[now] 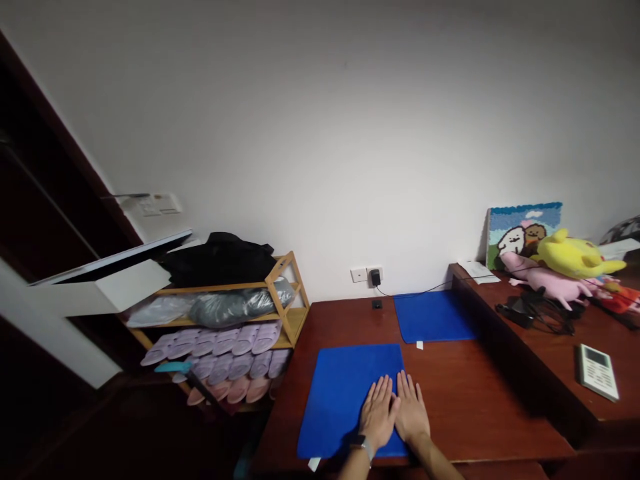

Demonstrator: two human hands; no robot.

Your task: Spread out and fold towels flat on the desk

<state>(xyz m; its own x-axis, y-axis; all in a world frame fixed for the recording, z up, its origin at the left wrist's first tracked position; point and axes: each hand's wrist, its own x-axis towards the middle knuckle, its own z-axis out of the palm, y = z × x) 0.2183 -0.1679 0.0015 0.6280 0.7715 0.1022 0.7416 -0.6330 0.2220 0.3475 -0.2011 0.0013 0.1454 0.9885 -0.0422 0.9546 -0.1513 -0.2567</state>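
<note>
A blue cloth (345,387) lies flat near the front of the brown wooden table, a white tag at its lower left corner. My left hand (379,413) rests palm down on its right part, fingers stretched out; a watch is on that wrist. Right beside it, my right hand (412,410) lies flat over the cloth's right edge, its fingers pointing away from me. The two thumbs are close together. Neither hand grips anything. Farther back, a second blue cloth (434,317) is spread by the wall, also with a white tag.
On the left stands a wooden shoe rack (287,293) with several slippers (240,339) and a black bag (220,260). A raised desk section (545,353) at right carries plush toys (570,257), cables and a calculator-like device (597,371). A black plug (375,277) sits in the wall socket.
</note>
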